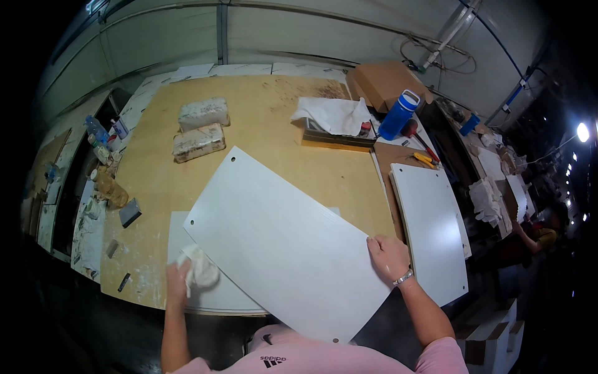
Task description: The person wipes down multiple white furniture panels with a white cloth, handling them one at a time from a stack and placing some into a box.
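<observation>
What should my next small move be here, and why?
Probably draw the white cloth along the near-left edge of the white panel: your left hand holds the cloth close beside that edge, while your right hand grasps the panel on its right side.

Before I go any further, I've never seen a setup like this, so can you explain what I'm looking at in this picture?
There's no machine here, just a person's two bare hands. The picture comes from a wide, bending lens worn on the person's head, looking down, so straight edges look curved. The left hand holds a white cloth. The right hand grips the right edge of a large white board with holes near its corners. Further back on the table are two pale blocks, and a blue bottle stands toward the right. More white boards lie at the right.
</observation>
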Motion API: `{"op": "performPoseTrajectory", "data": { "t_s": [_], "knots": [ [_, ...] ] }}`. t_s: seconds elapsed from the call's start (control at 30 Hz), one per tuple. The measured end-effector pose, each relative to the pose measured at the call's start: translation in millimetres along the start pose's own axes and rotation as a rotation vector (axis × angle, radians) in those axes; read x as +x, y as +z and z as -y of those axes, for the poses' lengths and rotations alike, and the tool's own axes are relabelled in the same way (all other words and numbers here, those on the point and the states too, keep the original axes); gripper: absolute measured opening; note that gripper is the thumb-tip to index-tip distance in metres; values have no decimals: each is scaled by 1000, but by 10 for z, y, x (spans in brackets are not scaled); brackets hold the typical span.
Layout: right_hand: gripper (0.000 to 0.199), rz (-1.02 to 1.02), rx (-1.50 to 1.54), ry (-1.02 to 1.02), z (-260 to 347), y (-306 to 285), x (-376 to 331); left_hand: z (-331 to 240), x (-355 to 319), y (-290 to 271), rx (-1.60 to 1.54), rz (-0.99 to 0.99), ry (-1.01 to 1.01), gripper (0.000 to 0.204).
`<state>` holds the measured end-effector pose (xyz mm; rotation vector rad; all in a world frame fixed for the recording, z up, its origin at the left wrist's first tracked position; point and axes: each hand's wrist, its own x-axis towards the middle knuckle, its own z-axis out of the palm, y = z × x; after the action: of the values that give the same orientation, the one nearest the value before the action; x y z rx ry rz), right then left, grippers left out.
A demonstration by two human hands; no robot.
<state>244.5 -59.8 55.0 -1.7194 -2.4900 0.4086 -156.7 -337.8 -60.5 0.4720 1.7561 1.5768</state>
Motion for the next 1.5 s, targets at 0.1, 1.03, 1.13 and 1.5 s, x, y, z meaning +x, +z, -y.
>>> {"op": "performPoseTrajectory", "data": {
  "t_s": [0.1, 1.03, 1.13, 1.5],
  "knots": [
    [49, 58, -7, 1, 29, 54, 57, 477, -636, 440, -355, 294, -450, 37],
    [58, -308, 189, 734, -4030, -160, -911, -51, -278, 5389, 110, 899, -352, 30],
    [46, -322, -106, 650, -4051, -123, -823, 76, -225, 5431, 194, 898, -271, 26],
    [83, -173, 40, -365, -2819, 161, 447, 138, -243, 5587, 227, 854, -182, 24]
  ]
}}
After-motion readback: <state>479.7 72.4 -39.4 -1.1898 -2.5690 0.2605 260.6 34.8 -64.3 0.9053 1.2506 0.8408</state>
